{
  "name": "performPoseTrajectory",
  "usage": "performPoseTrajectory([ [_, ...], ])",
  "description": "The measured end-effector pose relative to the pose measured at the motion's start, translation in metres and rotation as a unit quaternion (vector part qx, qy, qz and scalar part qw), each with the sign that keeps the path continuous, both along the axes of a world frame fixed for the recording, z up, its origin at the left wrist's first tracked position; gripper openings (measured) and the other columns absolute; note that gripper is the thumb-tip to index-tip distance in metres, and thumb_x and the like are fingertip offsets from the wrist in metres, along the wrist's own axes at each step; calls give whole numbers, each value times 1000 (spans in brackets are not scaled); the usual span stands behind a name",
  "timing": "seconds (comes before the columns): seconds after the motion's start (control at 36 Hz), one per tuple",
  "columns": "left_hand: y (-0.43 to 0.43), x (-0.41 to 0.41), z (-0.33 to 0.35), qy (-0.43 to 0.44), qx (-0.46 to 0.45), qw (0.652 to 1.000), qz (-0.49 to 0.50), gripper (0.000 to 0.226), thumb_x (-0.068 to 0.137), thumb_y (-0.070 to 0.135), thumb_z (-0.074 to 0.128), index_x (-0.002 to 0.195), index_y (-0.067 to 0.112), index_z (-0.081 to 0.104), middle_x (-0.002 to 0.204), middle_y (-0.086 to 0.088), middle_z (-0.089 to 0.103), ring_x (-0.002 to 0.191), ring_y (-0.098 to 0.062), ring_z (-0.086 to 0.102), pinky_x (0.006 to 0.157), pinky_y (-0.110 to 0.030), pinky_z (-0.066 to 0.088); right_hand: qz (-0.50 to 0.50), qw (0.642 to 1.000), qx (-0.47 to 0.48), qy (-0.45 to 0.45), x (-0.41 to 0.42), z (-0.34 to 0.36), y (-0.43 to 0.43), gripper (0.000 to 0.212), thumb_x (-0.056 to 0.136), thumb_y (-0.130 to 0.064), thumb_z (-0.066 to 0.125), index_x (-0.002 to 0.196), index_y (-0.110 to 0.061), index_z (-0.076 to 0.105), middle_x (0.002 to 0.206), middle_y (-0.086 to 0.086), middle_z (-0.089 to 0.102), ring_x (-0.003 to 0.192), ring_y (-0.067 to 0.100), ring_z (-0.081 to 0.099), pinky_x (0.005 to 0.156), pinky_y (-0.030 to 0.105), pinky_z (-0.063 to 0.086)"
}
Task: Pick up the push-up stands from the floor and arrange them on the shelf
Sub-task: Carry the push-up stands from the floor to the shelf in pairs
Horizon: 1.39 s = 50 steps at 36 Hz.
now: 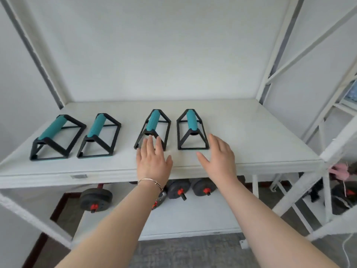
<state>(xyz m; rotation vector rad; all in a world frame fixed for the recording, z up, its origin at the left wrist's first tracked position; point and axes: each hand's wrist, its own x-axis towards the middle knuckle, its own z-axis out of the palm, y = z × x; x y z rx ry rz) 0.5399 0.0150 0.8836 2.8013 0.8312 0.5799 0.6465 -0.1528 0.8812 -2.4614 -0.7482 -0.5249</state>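
Both hands [154, 161] [219, 157] spread, empty — four push-up stands [152, 128] on shelf [251, 132].

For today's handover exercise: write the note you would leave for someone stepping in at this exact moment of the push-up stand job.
Left hand: open, empty, fingers spread just in front of the third push-up stand.
Right hand: open, empty, beside the front of the fourth push-up stand.
Stands: four in a row on the white shelf, handles pointing front to back: first push-up stand, second push-up stand, then a wider gap to the other pair.
Done: all four visible stands are placed upright.
Left: check the floor for more, which is mostly out of view; perhaps even out the spacing.
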Motion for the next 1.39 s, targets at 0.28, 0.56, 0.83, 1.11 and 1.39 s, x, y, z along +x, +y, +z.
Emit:
performPoseTrajectory([
  [0.28,-134,-114,-61,109,4,994,18,71,95,47,40,153,14,15,162,-10,10,149,-28,4,121,-47,9,64,995,-72,19,-88,-77,-123,70,88,-50,55,144,-10,41,143,13,49,134,31,43,109,52,37],
  [0.56,-214,-220,-147,258,-43,965,-18,68,95,42,38,153,17,12,162,-10,7,149,-30,1,119,-49,9,71,973,-189,108,-188,-177,-204,69,89,-51,53,143,-10,42,141,11,51,129,31,47,105,49,40],
  [0.83,-242,-329,-318,410,-103,902,-93,72,96,50,36,153,16,9,162,-12,8,149,-30,4,120,-48,13,42,938,-261,225,-320,-326,-255,67,83,-48,63,136,-9,50,130,11,59,115,33,57,98,46,46],
  [1.11,-260,-391,-508,494,-140,851,-106,79,95,52,42,153,13,6,161,-12,9,148,-31,10,120,-47,16,56,891,-339,296,-375,-508,-291,71,89,-52,53,146,-12,36,141,10,50,131,30,46,108,46,39],
  [1.39,-292,-385,-725,500,-202,838,-87,70,90,47,54,144,14,24,145,-10,35,136,-31,32,113,-44,30,90,863,-372,331,-382,-718,-313,72,91,-52,49,148,-14,30,148,8,43,135,28,41,108,44,35],
])
